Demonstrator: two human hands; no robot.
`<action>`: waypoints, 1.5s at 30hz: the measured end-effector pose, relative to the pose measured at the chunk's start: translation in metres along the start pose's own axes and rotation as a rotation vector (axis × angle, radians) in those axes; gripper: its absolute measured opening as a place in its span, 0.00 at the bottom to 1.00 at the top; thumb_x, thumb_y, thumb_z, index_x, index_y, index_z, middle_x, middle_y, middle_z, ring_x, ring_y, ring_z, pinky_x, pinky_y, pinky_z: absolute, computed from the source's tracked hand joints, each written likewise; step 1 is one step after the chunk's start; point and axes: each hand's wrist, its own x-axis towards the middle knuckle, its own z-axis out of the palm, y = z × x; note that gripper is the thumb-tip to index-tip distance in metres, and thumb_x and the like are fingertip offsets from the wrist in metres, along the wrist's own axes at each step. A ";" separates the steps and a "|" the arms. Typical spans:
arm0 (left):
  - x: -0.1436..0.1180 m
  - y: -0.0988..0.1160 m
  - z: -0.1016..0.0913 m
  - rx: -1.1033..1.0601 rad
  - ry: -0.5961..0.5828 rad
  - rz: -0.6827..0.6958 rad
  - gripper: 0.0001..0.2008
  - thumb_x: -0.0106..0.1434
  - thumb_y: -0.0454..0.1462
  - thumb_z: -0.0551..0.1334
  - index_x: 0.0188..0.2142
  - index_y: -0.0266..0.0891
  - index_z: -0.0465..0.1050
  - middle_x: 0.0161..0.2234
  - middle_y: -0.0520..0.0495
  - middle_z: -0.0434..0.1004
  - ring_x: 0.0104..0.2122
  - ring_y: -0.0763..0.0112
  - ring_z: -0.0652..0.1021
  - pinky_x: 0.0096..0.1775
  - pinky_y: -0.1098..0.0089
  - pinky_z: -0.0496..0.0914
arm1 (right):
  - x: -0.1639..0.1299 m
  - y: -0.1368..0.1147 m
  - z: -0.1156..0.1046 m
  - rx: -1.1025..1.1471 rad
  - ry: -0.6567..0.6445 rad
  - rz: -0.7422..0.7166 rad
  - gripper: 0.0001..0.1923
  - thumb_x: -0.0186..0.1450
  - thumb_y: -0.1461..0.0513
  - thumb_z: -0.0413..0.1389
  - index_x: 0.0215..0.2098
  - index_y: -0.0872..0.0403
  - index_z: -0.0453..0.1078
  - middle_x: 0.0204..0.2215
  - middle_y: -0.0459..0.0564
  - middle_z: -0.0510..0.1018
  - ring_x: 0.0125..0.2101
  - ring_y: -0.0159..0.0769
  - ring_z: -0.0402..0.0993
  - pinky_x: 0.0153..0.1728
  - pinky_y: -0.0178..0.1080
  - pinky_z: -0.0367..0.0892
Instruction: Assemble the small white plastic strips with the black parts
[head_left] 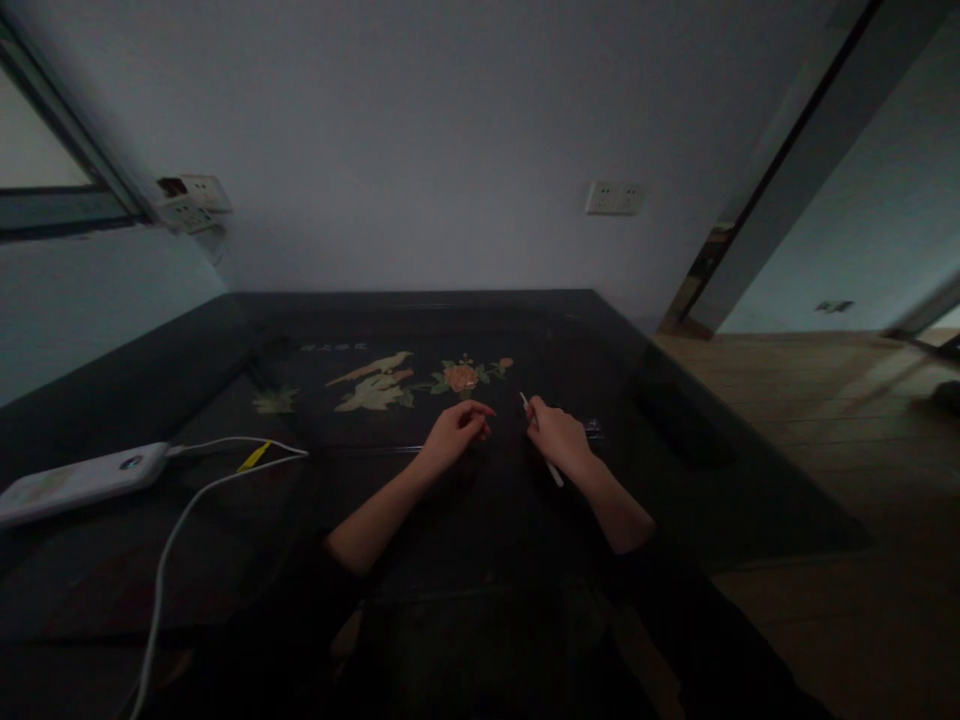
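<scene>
Three o'clock from the empty left hand (456, 430), the right hand (558, 434) grips a probably light stick (554, 473), best held midway.

We're seeing a dark, glossy table (469, 530). Its top is showing a picture: a pale bird (393, 361), an orange flower (460, 377) with green leaves, faint characters (334, 347) above. On the left, a white device (90, 480) is lying partly out of view; a white cable (161, 570) is leaving its end, looping, running back toward us. A yellow tag (255, 456) is sitting on the cable's loop.
</scene>
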 end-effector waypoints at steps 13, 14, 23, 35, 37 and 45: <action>-0.004 -0.012 0.013 -0.048 -0.107 -0.046 0.18 0.59 0.46 0.59 0.41 0.34 0.68 0.25 0.51 0.73 0.21 0.75 0.73 0.25 0.73 0.69 | 0.000 -0.018 0.025 1.041 -0.123 -0.324 0.04 0.61 0.62 0.51 0.34 0.52 0.59 0.23 0.41 0.66 0.20 0.27 0.63 0.21 0.31 0.58; -0.003 -0.011 0.011 -0.040 -0.116 -0.043 0.18 0.58 0.47 0.60 0.41 0.34 0.68 0.24 0.52 0.72 0.21 0.75 0.73 0.25 0.74 0.69 | -0.002 -0.020 0.026 1.029 -0.135 -0.343 0.02 0.62 0.63 0.49 0.35 0.52 0.59 0.23 0.40 0.66 0.20 0.27 0.62 0.21 0.30 0.58; 0.001 -0.001 -0.009 -0.100 -0.168 -0.161 0.13 0.54 0.39 0.65 0.37 0.33 0.69 0.26 0.50 0.75 0.21 0.77 0.73 0.26 0.74 0.69 | -0.002 -0.005 -0.006 0.573 -0.060 -0.459 0.11 0.66 0.64 0.46 0.41 0.53 0.69 0.32 0.46 0.75 0.31 0.31 0.70 0.34 0.34 0.62; 0.001 0.006 -0.051 0.759 0.016 -0.247 0.13 0.54 0.33 0.59 0.41 0.38 0.64 0.28 0.48 0.75 0.23 0.70 0.75 0.28 0.72 0.66 | -0.001 0.016 -0.013 -0.148 -0.141 0.139 0.11 0.64 0.61 0.49 0.45 0.55 0.63 0.41 0.60 0.77 0.41 0.49 0.75 0.36 0.43 0.64; -0.001 0.008 -0.050 0.861 -0.015 -0.233 0.10 0.54 0.33 0.58 0.38 0.38 0.66 0.31 0.45 0.76 0.28 0.67 0.77 0.31 0.71 0.66 | -0.002 0.011 -0.011 -0.163 -0.147 0.111 0.11 0.65 0.63 0.48 0.46 0.56 0.62 0.41 0.61 0.77 0.41 0.49 0.76 0.35 0.42 0.64; -0.001 0.003 -0.052 0.994 -0.104 -0.241 0.10 0.53 0.36 0.59 0.37 0.39 0.68 0.37 0.40 0.76 0.36 0.60 0.77 0.35 0.67 0.67 | -0.007 -0.030 0.011 0.097 -0.107 -0.055 0.08 0.65 0.61 0.47 0.43 0.51 0.60 0.36 0.51 0.77 0.36 0.39 0.75 0.30 0.35 0.57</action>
